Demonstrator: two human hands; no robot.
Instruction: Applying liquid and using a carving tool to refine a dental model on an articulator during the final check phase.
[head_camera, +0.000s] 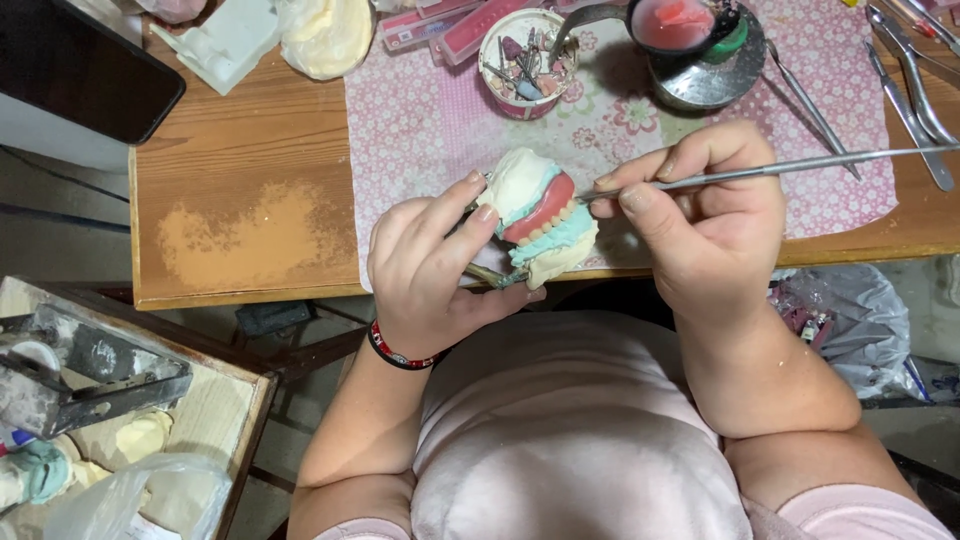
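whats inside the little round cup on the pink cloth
The cup holds a jumble of small metal burs and bits, some with pink or grey tips, standing or leaning at odd angles. Its bottom is hidden beneath them, and a ladle handle crosses its right rim.

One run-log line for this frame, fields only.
left hand: holds dental model | right hand: holds metal tool, tip at teeth | table: cup of burs

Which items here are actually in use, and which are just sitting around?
In use:
- left hand holding the dental model with pink wax gums
- right hand holding the thin metal instrument, tip at the teeth

Lying about:
- cup of burs
- metal pliers
- black tablet
- white plaster casts
- plastic bag
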